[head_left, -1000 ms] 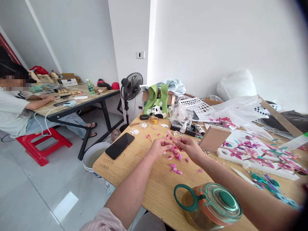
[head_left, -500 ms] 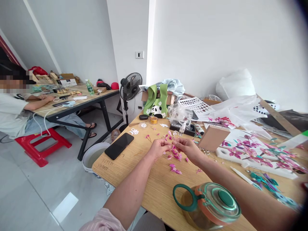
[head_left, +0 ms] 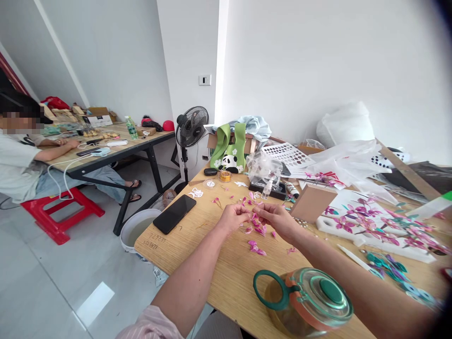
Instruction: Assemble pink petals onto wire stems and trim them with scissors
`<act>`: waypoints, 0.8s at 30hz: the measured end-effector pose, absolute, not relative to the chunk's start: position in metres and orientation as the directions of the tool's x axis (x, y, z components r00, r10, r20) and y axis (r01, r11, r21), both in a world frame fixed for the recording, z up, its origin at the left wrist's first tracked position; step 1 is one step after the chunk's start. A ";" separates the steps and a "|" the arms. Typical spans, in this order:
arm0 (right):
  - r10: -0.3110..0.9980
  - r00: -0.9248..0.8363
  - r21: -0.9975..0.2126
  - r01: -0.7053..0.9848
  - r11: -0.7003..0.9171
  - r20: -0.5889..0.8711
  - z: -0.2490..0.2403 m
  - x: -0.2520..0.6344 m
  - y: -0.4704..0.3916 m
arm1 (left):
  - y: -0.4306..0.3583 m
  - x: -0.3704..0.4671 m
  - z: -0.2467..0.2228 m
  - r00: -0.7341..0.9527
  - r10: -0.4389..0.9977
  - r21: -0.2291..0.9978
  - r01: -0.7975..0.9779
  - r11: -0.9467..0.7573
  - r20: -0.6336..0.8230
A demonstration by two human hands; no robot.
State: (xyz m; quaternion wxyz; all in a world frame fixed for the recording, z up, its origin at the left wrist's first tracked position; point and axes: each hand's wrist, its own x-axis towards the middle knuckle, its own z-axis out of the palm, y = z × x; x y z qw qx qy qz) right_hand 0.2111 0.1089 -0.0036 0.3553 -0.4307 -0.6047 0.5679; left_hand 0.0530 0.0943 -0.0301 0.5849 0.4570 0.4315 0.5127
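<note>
My left hand (head_left: 233,218) and my right hand (head_left: 273,216) meet over the wooden table (head_left: 226,282), fingertips pinched and nearly touching. Whatever lies between the fingertips is too small to make out. Pink petals (head_left: 260,230) lie just below and around the fingers, and another small cluster (head_left: 256,247) sits nearer to me. Left of my left hand is a pink piece with thin stems (head_left: 216,201). A small clear bottle (head_left: 267,189) stands behind my right hand.
A lidded jar (head_left: 318,301) stands near the front edge. A black phone (head_left: 175,214) lies left, a brown box (head_left: 312,202) and flower pieces (head_left: 370,221) right. Beyond are a green panda bag (head_left: 231,155), a fan (head_left: 192,127) and a person (head_left: 21,155) seated at another table.
</note>
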 end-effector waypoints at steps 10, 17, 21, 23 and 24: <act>0.930 -0.365 -0.991 0.132 0.002 -0.047 -0.001 0.212 0.112 | 0.095 0.054 -0.033 0.150 0.989 0.993 -0.118 0.023 -0.005; 0.964 -0.267 -0.988 0.151 0.044 0.003 -0.007 0.211 0.115 | 0.097 0.055 -0.037 0.159 0.987 1.000 0.005 -0.025 0.024; 0.982 -0.184 -0.984 0.162 0.077 0.047 -0.009 0.209 0.115 | 0.100 0.053 -0.041 0.127 0.990 0.996 0.055 -0.073 0.065; 0.984 -0.170 -0.981 0.172 0.090 0.060 -0.008 0.207 0.115 | 0.100 0.053 -0.042 0.121 0.990 0.995 0.065 -0.074 0.066; 0.984 -0.165 -0.980 0.177 0.096 0.067 -0.007 0.207 0.114 | 0.100 0.053 -0.042 0.116 0.991 0.995 0.066 -0.077 0.069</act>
